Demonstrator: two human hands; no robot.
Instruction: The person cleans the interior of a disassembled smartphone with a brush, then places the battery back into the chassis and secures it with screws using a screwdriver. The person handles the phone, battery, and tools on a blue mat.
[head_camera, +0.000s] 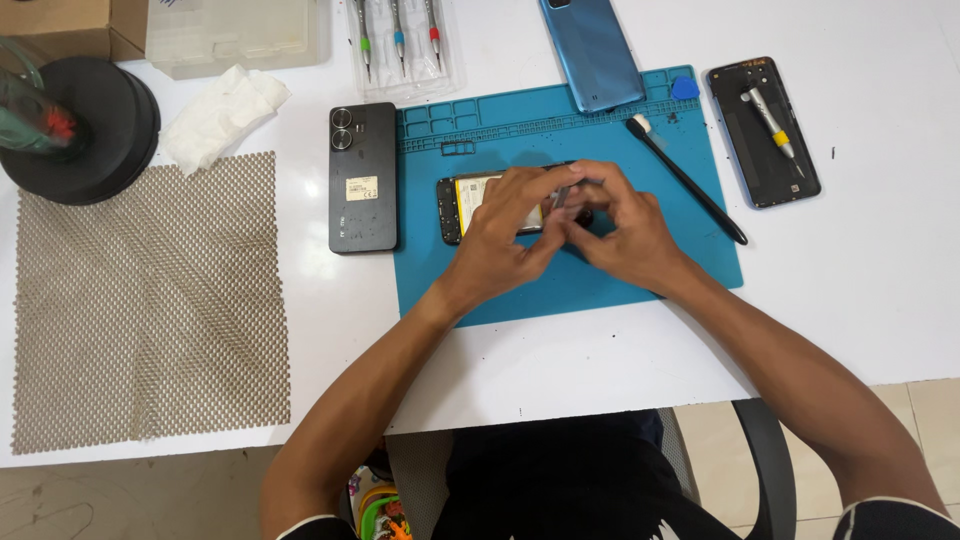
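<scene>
While both hands crowd over the opened phone (462, 208) lying in the middle of the blue repair mat (620, 285), the left hand (505, 232) presses down across the phone's exposed inside and the right hand (622, 228) closes on it from the other end. The right grip looks pinched narrow around a small grey tool or part (561, 195) at the phone's edge, though the fingers hide just what it is. The left grip lies fairly flat, bracing the phone rather than clasping it; whether it pinches anything I cannot tell.

To my eye, doing this well means keeping the left hand steady so the phone does not slide on the mat, and working the pinched piece with small, light motions rather than force, since the parts inside look delicate.

The phone sits directly under both grips, touching them, its camera end poking out to the left of the left hand. Left of the mat, just beside it, lies a dark phone back (362, 177). A black spudger (686, 180) rests on the mat's right part, near the right hand. Off the mat to the right, on the white bench (860, 290), lies another black cover (763, 132) with a small screwdriver (772, 122) on it.
</scene>
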